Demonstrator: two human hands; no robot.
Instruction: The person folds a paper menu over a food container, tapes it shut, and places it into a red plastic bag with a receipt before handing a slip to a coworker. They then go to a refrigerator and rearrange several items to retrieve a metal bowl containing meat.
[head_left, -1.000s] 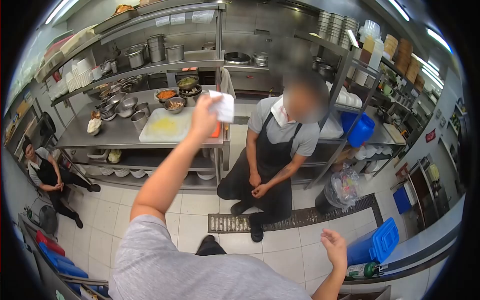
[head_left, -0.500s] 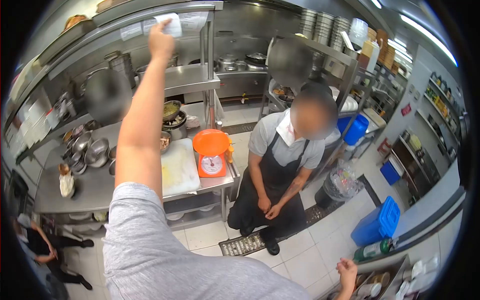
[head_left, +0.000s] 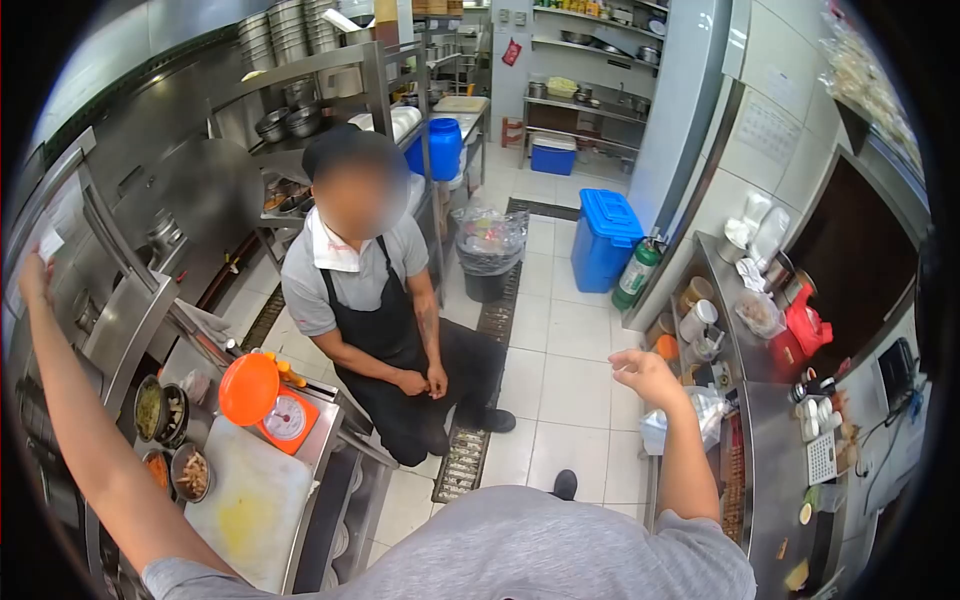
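My left hand (head_left: 35, 277) is raised at the far left, with its fingertips at a small white paper slip (head_left: 51, 241) by the metal rail. The fingers look closed on the slip's lower edge, though they are small and partly blurred here. Out to the right, my right hand (head_left: 648, 378) hangs over the floor with its fingers apart and loosely bent, holding nothing. Below my left arm lie a white cutting board (head_left: 245, 500), a bowl of cut food (head_left: 190, 472) and an orange kitchen scale (head_left: 288, 418).
A co-worker in a black apron (head_left: 385, 310) stands ahead with hands together. Behind are a lined trash bin (head_left: 487, 262), a blue lidded bin (head_left: 606, 240) and a green gas cylinder (head_left: 637, 273). A steel counter (head_left: 770, 430) with containers runs along the right.
My view has swung right, putting my left hand and the slip at the far left. My right hand has risen and come fully into view. The co-worker keeps the same pose.
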